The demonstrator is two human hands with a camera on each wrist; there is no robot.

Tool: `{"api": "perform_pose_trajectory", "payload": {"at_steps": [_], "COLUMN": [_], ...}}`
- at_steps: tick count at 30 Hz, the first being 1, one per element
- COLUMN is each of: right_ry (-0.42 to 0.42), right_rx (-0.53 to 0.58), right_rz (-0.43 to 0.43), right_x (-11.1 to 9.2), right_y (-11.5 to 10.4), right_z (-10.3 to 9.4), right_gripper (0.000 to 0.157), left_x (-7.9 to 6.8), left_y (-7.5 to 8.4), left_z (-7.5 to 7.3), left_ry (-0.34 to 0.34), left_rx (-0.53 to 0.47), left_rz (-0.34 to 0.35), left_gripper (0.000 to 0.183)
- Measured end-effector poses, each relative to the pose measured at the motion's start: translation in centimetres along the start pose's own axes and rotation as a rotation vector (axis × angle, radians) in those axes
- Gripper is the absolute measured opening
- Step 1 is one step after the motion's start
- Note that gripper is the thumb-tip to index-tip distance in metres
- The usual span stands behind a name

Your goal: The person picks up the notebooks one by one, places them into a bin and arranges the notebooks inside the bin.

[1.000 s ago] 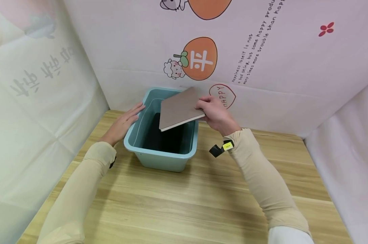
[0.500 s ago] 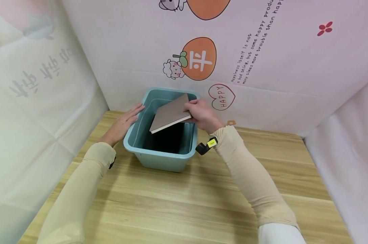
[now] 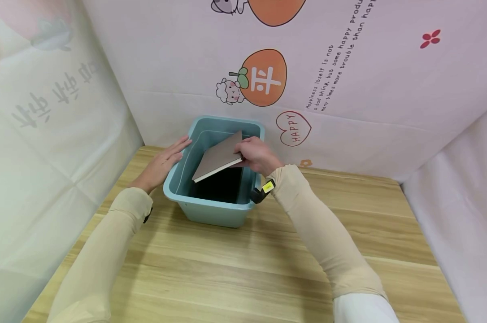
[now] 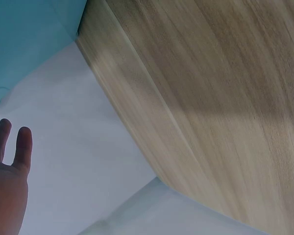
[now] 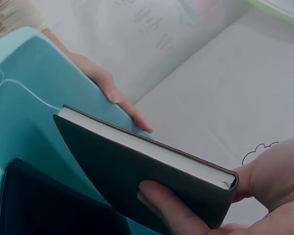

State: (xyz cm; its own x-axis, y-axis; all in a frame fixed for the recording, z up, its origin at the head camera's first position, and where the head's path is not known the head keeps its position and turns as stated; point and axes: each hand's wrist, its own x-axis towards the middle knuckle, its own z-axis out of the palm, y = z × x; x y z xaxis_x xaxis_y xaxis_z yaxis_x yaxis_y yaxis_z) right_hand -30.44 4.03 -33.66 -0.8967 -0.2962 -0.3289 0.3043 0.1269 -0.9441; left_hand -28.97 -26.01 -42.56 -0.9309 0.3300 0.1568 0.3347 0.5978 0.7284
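My right hand [image 3: 257, 154] pinches a brown-grey hardcover notebook [image 3: 218, 158] by its right end, thumb on the top cover and fingers underneath. The notebook is tilted, its left end lower, inside the mouth of a light blue plastic bin [image 3: 211, 205]. In the right wrist view the white page edges of the notebook [image 5: 147, 147] face the camera. Beneath it, a flat black object [image 5: 49, 200] lies in the bin. My left hand [image 3: 163, 163] rests with straight fingers along the bin's left rim; two of its fingertips show in the left wrist view.
The bin stands on a wood-grain table [image 3: 211, 269], close to the back wall. White printed cloth [image 3: 167, 54] covers the back, and plain white cloth hangs at both sides. A black wrist strap with a yellow tag [image 3: 268, 186] is on the right sleeve.
My right hand has moved left and down with the notebook, which now sits lower in the bin's mouth. The left hand stays at the rim.
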Motion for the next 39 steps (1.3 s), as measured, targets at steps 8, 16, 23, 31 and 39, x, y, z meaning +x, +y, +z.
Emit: {"api": "perform_pose_trajectory", "payload": {"at_steps": [8,16,23,31,39], "right_ry": [0.014,-0.006,-0.002,0.027,-0.028], "right_rx": [0.013,0.018,0.015,-0.056,-0.116], "right_rz": [0.036,0.051,0.061,0.052,0.098], "right_x": [0.7,1.0,1.0,1.4,1.5], "right_y": [-0.3,-0.2,0.0,0.3,0.6], "right_z": [1.2,2.0,2.8,3.3,3.1], "right_gripper": [0.035,0.049,0.048,0.047,0.051], "left_x": [0.0,0.0,0.1,0.0,0.0], "left_y": [0.0,0.1,0.4,0.2,0.1], "left_z": [-0.2,-0.2,0.0,0.0,0.0], "left_ry": [0.003,0.014,0.016,0.023,0.021], "left_rx": [0.0,-0.005,-0.005,0.02,0.017], "left_rz": [0.008,0.023,0.029,0.035,0.04], "left_gripper": [0.049,0.048,0.048,0.048,0.048]}}
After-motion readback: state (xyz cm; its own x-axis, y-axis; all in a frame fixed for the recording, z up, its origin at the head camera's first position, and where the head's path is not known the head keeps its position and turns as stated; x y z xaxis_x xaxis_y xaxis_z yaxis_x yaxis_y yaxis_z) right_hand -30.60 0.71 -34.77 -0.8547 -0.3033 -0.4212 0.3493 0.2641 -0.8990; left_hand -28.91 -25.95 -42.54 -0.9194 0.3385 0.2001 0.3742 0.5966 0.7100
